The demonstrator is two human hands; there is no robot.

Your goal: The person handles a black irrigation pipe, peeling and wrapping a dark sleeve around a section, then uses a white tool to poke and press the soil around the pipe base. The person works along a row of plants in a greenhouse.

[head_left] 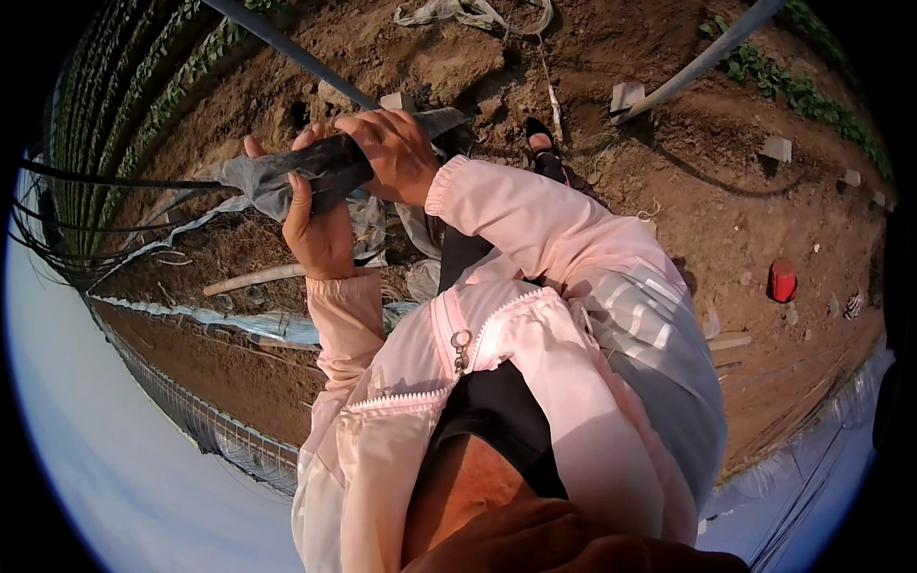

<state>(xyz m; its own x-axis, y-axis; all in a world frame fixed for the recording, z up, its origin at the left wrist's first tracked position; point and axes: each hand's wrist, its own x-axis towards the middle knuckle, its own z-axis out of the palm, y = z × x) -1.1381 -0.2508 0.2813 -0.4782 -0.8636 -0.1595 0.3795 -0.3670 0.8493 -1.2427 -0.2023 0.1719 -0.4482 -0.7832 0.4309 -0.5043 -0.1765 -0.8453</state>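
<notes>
Pink jacket [592,382] foremost; left hand [323,234] and right hand [394,155] clasp fingers around a plastic bundle [325,174], seemingly gathering it; steady grip needed next.

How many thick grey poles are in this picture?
2. One pole is at upper left, ending just beyond the right hand; the other pole is at upper right, beside a pale block. More may be hidden.

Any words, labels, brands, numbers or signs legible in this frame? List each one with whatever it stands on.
No readable text anywhere.
Dark plastic in the hands: no lettering visible.
Pink jacket: none visible on the parts in view.
Red object on the soil: too small to tell whether it bears print.
</notes>
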